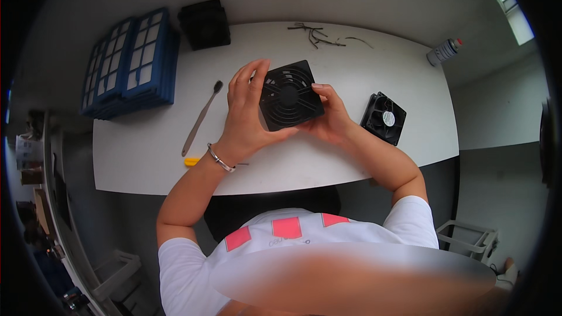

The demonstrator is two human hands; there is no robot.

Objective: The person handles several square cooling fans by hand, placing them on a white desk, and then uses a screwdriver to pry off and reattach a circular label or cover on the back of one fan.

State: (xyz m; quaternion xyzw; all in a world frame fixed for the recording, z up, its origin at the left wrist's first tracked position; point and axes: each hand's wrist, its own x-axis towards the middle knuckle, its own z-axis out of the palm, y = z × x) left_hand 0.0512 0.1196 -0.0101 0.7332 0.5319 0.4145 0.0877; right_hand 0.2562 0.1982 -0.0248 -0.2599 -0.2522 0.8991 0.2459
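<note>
Between my two hands is a square black fan guard (288, 95) with a round ringed grille, held tilted above the white table. My left hand (246, 108) grips its left side, fingers along the upper left edge and thumb below the lower edge. My right hand (331, 114) holds the right edge, thumb on the front face; its other fingers are hidden behind. To the right of my right hand a black cooling fan (384, 118) with a pale round hub label lies on the table. A grey-handled brush (202, 118) lies left of my left hand.
Blue-framed filter panels (132, 61) are stacked at the back left, beside a black square stack (205, 25). Dark cable ties (316, 36) lie at the table's far edge. A spray can (444, 51) stands at the far right. A yellow-handled screwdriver (192, 162) lies near my left wrist.
</note>
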